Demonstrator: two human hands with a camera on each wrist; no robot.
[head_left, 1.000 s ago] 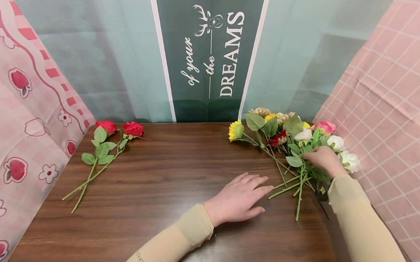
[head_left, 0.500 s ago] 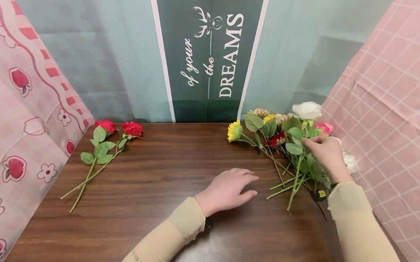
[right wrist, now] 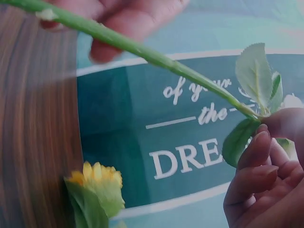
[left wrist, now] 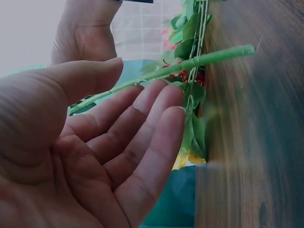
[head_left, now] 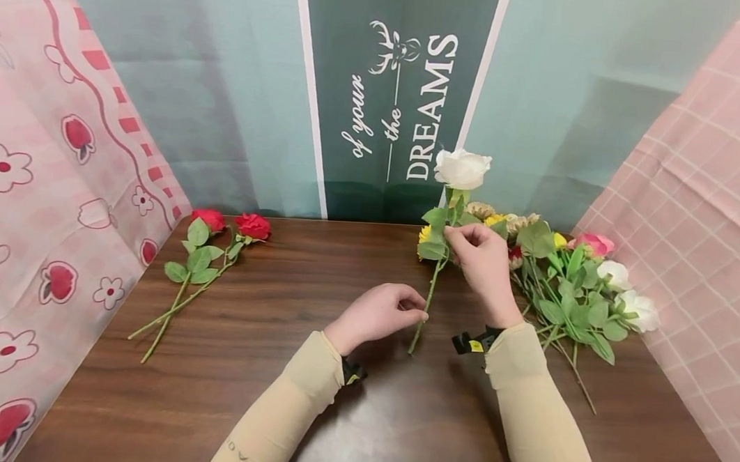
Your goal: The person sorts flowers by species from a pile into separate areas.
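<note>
A white rose (head_left: 463,169) with a green stem is held up, bloom at the top, over the right-centre of the table. My right hand (head_left: 484,265) pinches its stem by the leaves, between thumb and fingertips, as the right wrist view shows at the leaf joint (right wrist: 259,116). Lower down, my left hand (head_left: 378,314) is beside the stem, fingers gently bent and thumb apart. In the left wrist view the bare lower stem (left wrist: 223,54) crosses just past those fingertips, and no finger wraps round it.
Two red roses (head_left: 253,226) lie crossed on the brown table (head_left: 273,407) at the left. A pile of white, pink and yellow flowers (head_left: 576,298) lies at the right. Fabric (head_left: 245,99) hangs behind, and patterned cloths stand at both sides.
My right hand has lifted the white rose out of the right pile and carried it left. My left hand has drawn back slightly, its fingers bending near the stem. The head view has shifted.
</note>
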